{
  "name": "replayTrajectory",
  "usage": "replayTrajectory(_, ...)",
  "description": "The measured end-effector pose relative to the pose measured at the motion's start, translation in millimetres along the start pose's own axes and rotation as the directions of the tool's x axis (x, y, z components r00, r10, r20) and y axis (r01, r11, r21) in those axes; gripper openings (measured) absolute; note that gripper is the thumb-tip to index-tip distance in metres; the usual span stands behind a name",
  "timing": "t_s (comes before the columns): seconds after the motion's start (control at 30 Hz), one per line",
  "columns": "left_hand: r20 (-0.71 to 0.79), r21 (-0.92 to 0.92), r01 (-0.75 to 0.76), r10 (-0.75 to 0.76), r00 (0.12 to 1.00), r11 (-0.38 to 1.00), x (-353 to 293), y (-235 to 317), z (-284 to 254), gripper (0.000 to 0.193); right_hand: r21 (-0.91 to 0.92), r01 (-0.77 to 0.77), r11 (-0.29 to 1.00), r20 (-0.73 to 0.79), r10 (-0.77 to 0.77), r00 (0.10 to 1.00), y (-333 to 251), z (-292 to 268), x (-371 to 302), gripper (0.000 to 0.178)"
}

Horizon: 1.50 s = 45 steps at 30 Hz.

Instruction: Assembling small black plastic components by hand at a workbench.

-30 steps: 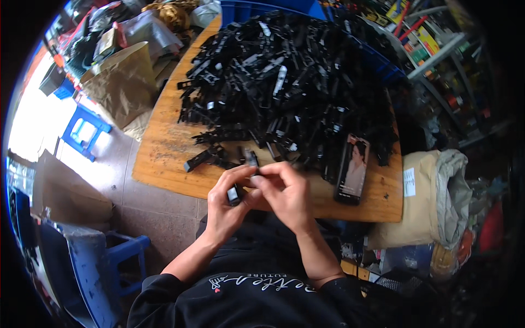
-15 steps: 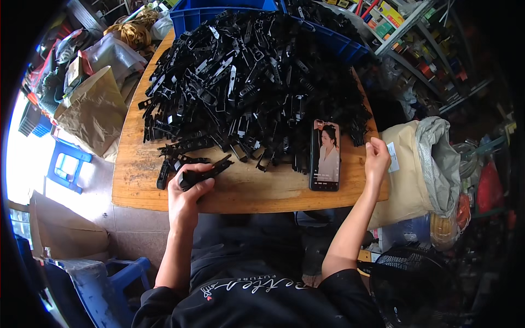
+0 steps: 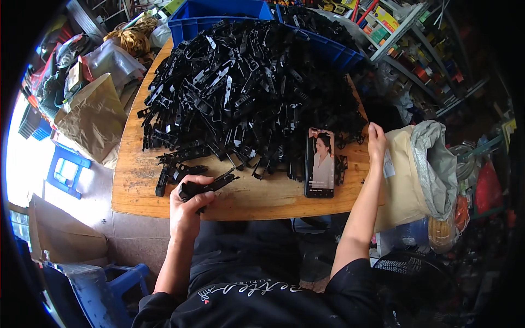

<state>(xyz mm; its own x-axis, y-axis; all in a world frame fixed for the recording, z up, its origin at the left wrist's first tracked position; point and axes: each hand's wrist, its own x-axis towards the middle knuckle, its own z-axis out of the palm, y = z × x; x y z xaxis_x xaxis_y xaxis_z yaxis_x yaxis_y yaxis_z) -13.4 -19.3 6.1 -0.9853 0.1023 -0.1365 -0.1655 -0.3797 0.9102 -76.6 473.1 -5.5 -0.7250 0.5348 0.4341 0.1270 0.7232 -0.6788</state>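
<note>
My left hand is closed around a small bundle of long, narrow black clip-like pieces near the table's front edge. Their slim ends stick out to the right past my thumb and fingers. At the table's right edge is my right hand, fingers curled together. Whatever it may pinch is hidden. A big heap of similar black pieces, some with shiny metal-like parts, covers the back and middle of the table. Several loose ones lie just beyond my left hand.
A phone showing a person on its screen lies on the wooden table, its top against the heap. Blue crates stand at the back. To the right is an open sack; blue stools and paper bags stand left.
My right hand has moved farther away along the table's right edge, its fingers pointing more upward. The bundle in my left hand has tilted slightly, and the view has shifted a little.
</note>
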Motion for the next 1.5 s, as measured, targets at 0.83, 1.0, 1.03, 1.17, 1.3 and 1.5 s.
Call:
replayTrajectory(0.83, 0.039, -0.025, 0.071, -0.070, 0.997, 0.997, -2, -4, 2, 0.026, -0.279, 0.055, 0.959, 0.189, -0.002, 0.982, -34, -32, -93, 0.013)
replayTrajectory(1.0, 0.014, -0.021, 0.013, -0.012, 1.000, 1.000, -4, 1, 3, 0.028, -0.004, -0.064, 0.998, -0.040, 0.063, 0.997, -25, -41, -111, 0.018)
replayTrajectory(1.03, 0.008, -0.035, 0.024, -0.024, 1.000, 0.999, -6, 0, 0, 0.029, 0.004, -0.057, 0.998, -0.026, 0.057, 0.998, -40, -40, -118, 0.018)
replayTrajectory(1.17, -0.014, -0.036, 0.054, -0.054, 0.998, 0.998, -8, -1, -5, 0.029, 0.227, -0.002, 0.974, -0.053, 0.015, 0.999, -125, -21, -148, 0.016)
replayTrajectory(1.3, -0.043, -0.002, 0.059, -0.059, 0.997, 0.998, -8, 1, -4, 0.028, 0.595, 0.091, 0.798, 0.205, -0.260, 0.944, -196, 11, -185, 0.008)
replayTrajectory(1.5, -0.027, 0.007, 0.075, -0.074, 0.997, 0.997, -15, 3, -6, 0.030, 0.705, -0.203, 0.680, 0.557, -0.353, 0.752, -230, 45, -212, 0.011)
